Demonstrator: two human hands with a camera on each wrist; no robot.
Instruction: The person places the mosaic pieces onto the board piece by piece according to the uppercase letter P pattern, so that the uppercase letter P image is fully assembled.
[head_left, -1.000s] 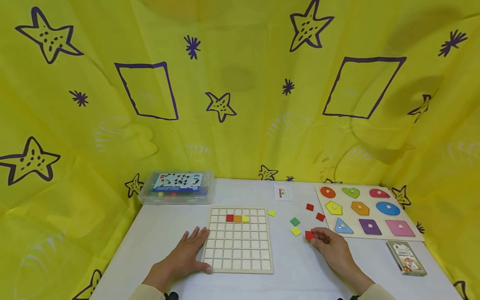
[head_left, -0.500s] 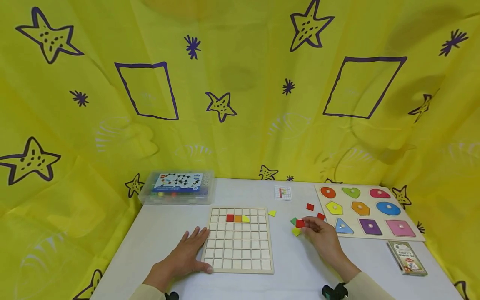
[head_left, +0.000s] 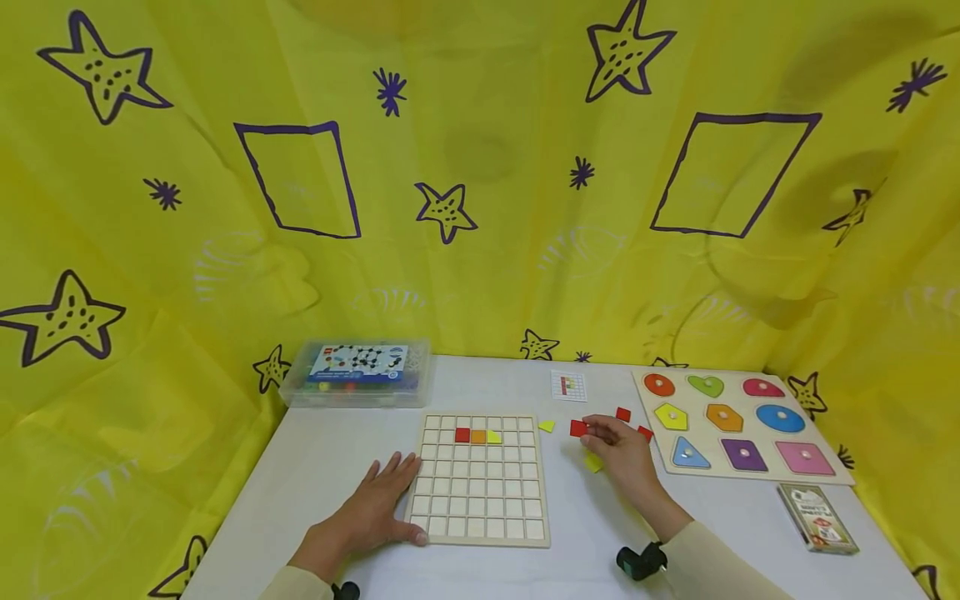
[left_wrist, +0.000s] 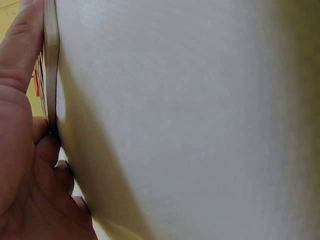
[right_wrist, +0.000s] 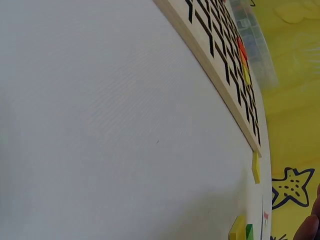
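Behind the grid board [head_left: 480, 479] hangs a yellow cloth [head_left: 480, 167] printed with purple stars and squares, and under the board lies the white table [head_left: 330, 467] that carries everything else. Right of the board, well apart from it, sits a shape puzzle [head_left: 738, 425] with coloured knobbed pieces, and to the board's far left corner stands a clear plastic box [head_left: 358, 372] of small parts. The board itself is a pale wooden square of white cells, with a red, an orange and a yellow tile [head_left: 477, 436] side by side in its second row. At the board's near left corner the left hand [head_left: 371, 512] rests flat, fingers relaxed and spread on the table, thumb against the board's edge; the left wrist view shows that thumb pressed along the wooden rim. Just right of the board the right hand [head_left: 626, 458] pinches a red square tile [head_left: 578, 428] at its fingertips, held near the board's upper right corner. Right of the board, near the puzzle, lie a card box [head_left: 817, 518], a small pattern card [head_left: 568, 386], two loose red tiles [head_left: 622, 414], and yellow tiles [head_left: 547, 426] close to the board's edge
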